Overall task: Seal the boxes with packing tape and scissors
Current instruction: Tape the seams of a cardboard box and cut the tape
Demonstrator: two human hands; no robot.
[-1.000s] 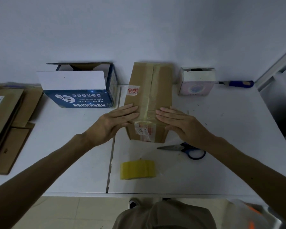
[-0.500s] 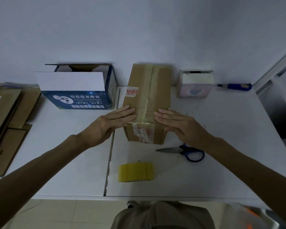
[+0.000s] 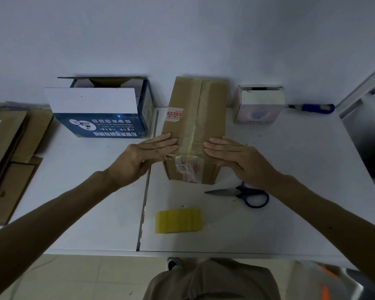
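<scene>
The brown box [image 3: 210, 109] lay lengthwise in the middle of the white table [image 3: 290, 169], its far end by the pale wall [image 3: 182, 40]. A tape strip [image 3: 195, 118] ran along its top seam. The left hand [image 3: 147, 154] lay flat on the near left of the top and the right hand [image 3: 236, 156] flat on the near right. The fingers of both were straight and close together, curled round nothing.

In front of the box lay the scissors [image 3: 243, 193], blades closed and pointing left. Nearer still was the yellow tape roll [image 3: 179, 220]. The table was two white tops butted together, and their join [image 3: 146, 191] ran just left of the box. Pale floor tiles [image 3: 74, 278] showed below the near edge.

Left of the brown box stood a blue box [image 3: 104, 124], flaps open, one white flap raised, its inside too dark to read. To the right stood a small white box [image 3: 258, 105] with its top open and its contents hidden. Beside it lay a blue-handled tool [image 3: 314, 108]. Flat cardboard [image 3: 7, 148] lay stacked at the far left.
</scene>
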